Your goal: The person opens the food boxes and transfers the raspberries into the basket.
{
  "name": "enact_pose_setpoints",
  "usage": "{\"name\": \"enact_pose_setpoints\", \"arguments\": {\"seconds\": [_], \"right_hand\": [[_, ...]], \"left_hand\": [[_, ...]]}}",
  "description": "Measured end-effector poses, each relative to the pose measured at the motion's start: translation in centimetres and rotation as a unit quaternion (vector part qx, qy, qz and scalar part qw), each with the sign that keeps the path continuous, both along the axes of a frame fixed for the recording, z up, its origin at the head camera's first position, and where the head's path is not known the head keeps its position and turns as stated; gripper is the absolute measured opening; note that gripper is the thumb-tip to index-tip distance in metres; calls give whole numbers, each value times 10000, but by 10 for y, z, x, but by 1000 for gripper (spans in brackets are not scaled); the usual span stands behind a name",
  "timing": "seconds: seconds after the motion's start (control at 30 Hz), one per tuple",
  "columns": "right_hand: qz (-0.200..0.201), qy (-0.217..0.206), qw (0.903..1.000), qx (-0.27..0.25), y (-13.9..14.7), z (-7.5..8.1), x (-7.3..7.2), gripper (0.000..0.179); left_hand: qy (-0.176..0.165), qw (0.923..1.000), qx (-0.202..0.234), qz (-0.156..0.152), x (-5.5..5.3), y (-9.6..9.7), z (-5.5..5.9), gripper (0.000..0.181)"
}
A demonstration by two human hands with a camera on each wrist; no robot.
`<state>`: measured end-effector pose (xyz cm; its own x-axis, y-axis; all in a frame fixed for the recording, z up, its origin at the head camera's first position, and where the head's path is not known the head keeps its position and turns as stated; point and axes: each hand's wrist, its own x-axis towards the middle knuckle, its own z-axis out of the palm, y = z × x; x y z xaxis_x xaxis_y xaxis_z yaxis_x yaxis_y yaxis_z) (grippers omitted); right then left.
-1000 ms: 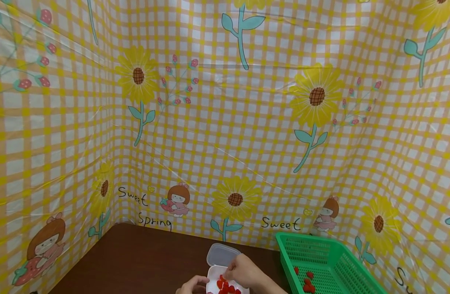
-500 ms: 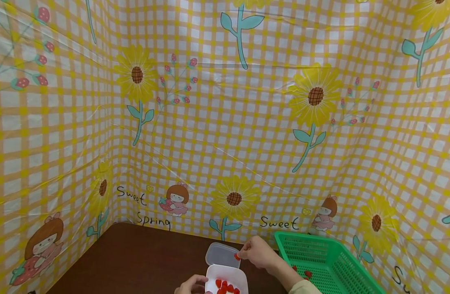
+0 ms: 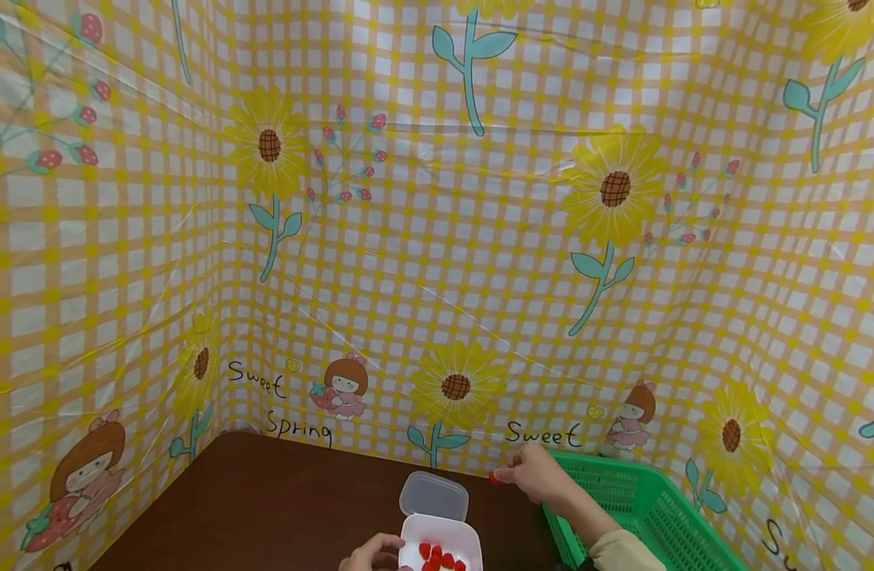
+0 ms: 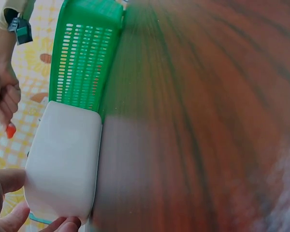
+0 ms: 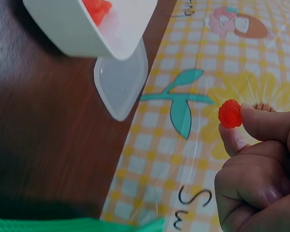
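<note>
A red raspberry (image 5: 230, 113) is pinched between the thumb and forefinger of my right hand (image 3: 537, 473), its other fingers curled under. That hand is up in the air, right of the clear lid (image 3: 434, 496) and beside the green basket's near-left corner. My left hand (image 3: 373, 553) grips a white plastic box (image 4: 65, 154) by its left side, thumb and fingertips against the wall. Several more red raspberries (image 3: 435, 555) lie on the box's bottom; the head view cuts off its near end. The left wrist view shows only the box's outside.
On the right stands a green perforated basket (image 3: 640, 480), partly behind my right forearm; its near end is out of frame. The dark brown table (image 3: 287, 500) runs back to a yellow checked cloth (image 3: 408, 301) hung around it.
My right hand has come up out of the white box with a raspberry and moved right toward the green basket. The left hand stays at the box.
</note>
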<state>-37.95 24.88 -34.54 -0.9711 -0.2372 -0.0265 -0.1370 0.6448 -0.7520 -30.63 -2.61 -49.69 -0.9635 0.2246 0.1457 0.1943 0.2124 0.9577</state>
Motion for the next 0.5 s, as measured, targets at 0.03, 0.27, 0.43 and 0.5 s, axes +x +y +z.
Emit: {"name": "enact_pose_setpoints", "arguments": {"seconds": [0.03, 0.27, 0.43, 0.5], "right_hand": [[-6, -3, 10000, 1, 3, 1, 0, 48], [-253, 106, 9989, 369, 24, 8, -5, 37], [-597, 4, 9975, 370, 38, 11, -8, 43], [-670, 6, 9973, 298, 44, 11, -10, 46]], "left_hand": [[11, 10000, -22, 14, 0, 0, 0, 41], [-19, 9999, -123, 89, -2, 0, -3, 41], [10, 9999, 26, 112, 1, 1, 0, 39], [-3, 9999, 53, 143, 2, 1, 1, 39]]}}
